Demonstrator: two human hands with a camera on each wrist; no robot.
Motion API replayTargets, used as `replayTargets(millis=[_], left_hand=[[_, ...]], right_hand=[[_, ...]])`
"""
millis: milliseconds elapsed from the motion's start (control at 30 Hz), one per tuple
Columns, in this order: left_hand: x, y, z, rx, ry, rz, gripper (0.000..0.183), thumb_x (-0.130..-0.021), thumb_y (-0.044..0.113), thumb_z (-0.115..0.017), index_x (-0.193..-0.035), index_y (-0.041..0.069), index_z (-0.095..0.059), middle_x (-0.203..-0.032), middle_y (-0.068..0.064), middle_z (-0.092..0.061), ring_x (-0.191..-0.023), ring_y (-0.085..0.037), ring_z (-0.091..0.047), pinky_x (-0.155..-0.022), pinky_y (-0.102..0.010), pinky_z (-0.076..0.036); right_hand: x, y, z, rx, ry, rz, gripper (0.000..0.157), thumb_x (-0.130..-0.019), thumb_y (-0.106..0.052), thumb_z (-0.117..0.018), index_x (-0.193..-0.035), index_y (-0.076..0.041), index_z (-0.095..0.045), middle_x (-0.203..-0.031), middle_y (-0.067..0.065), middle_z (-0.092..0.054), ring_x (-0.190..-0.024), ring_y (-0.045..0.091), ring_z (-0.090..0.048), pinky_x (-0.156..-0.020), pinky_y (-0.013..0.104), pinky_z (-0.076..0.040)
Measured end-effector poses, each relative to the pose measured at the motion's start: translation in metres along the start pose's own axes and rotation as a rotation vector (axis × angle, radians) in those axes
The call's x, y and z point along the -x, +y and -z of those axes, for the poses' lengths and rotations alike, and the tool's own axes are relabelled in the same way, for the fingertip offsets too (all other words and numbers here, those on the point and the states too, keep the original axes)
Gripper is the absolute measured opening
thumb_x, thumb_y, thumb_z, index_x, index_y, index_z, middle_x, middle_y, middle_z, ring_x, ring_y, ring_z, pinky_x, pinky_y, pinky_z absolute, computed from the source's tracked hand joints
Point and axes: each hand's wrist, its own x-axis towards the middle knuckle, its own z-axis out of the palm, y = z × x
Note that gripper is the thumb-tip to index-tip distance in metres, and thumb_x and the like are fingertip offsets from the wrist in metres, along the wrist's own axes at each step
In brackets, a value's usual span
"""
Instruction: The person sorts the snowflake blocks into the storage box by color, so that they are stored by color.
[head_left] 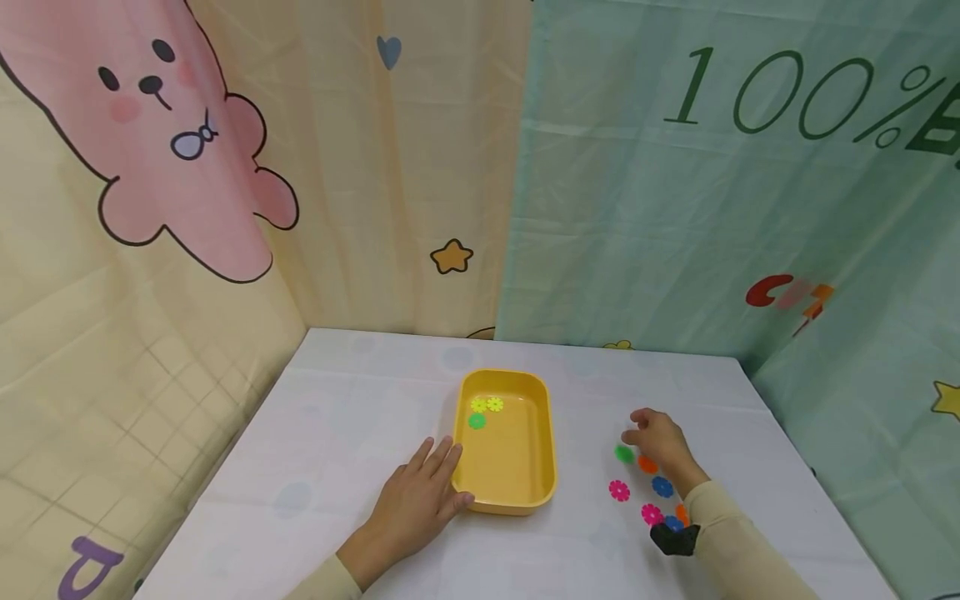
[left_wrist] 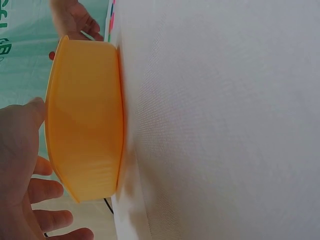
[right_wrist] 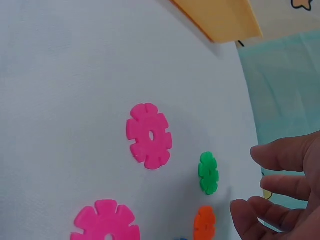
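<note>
A yellow plastic tray point(head_left: 504, 467) stands on the table with two yellow-green notched discs point(head_left: 487, 405) and a green disc point(head_left: 477, 421) at its far left. My left hand point(head_left: 414, 502) rests against its left side with fingers extended; in the left wrist view the thumb lies by the tray's rim. My right hand point(head_left: 663, 442) hovers just over a second green disc point(head_left: 624, 454) and an orange disc point(head_left: 647, 465). In the right wrist view, thumb and fingers stand apart with nothing between them; the flower-shaped green disc point(right_wrist: 208, 173) lies close to the fingertips.
Nearer the body are pink discs point(head_left: 618, 491), blue discs point(head_left: 662, 487) and another orange disc point(head_left: 682, 514). A black wrist mount point(head_left: 674, 540) overlaps some of them. The white tabletop point(head_left: 300, 433) meets printed curtains point(head_left: 420, 183) at the back and sides.
</note>
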Motion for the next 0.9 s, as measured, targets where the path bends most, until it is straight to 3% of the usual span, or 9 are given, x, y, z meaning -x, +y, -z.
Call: replayTargets(millis=[100,400,633,900], left_hand=[[0.001,0.0,0.0,-0.001,0.004,-0.004,0.074,-0.099,0.06,-0.053,-0.151,0.008,-0.049,-0.157,-0.012,-0.046,-0.144,-0.04,-0.042,-0.096,-0.055,-0.052],[0.0,-0.002,-0.002,0.001,-0.01,0.004,0.076,-0.1,0.064,-0.047,-0.152,0.009,-0.048,-0.158,-0.012,-0.045,-0.145,-0.04,-0.041,-0.098,-0.055,-0.051],[0.0,-0.002,-0.001,-0.012,-0.004,-0.001,0.075,-0.1,0.063,-0.049,-0.152,0.009,-0.047,-0.157,-0.011,-0.046,-0.144,-0.039,-0.042,-0.098,-0.055,-0.051],[0.001,-0.003,-0.001,-0.016,-0.004,-0.003,0.075,-0.101,0.063,-0.047,-0.151,0.008,-0.05,-0.157,-0.01,-0.046,-0.144,-0.039,-0.042,-0.099,-0.055,-0.05]], right_hand=[[-0.002,0.003,-0.003,0.059,-0.008,0.027,0.05,-0.097,-0.016,-0.066,-0.137,0.008,-0.051,-0.14,0.033,-0.051,-0.117,0.045,-0.054,-0.102,0.057,-0.049],[0.0,0.007,-0.015,0.398,0.015,0.218,0.043,-0.09,-0.014,-0.072,-0.127,0.007,-0.064,-0.12,0.031,-0.063,-0.114,0.047,-0.061,-0.097,0.061,-0.05],[0.006,0.004,-0.022,0.448,0.025,0.22,0.028,-0.091,-0.008,-0.069,-0.117,0.002,-0.071,-0.108,0.02,-0.065,-0.098,0.033,-0.064,-0.094,0.057,-0.054],[0.008,0.004,-0.027,0.43,0.029,0.226,0.025,-0.092,-0.003,-0.067,-0.116,0.003,-0.071,-0.109,0.019,-0.066,-0.105,0.038,-0.064,-0.097,0.058,-0.052]])
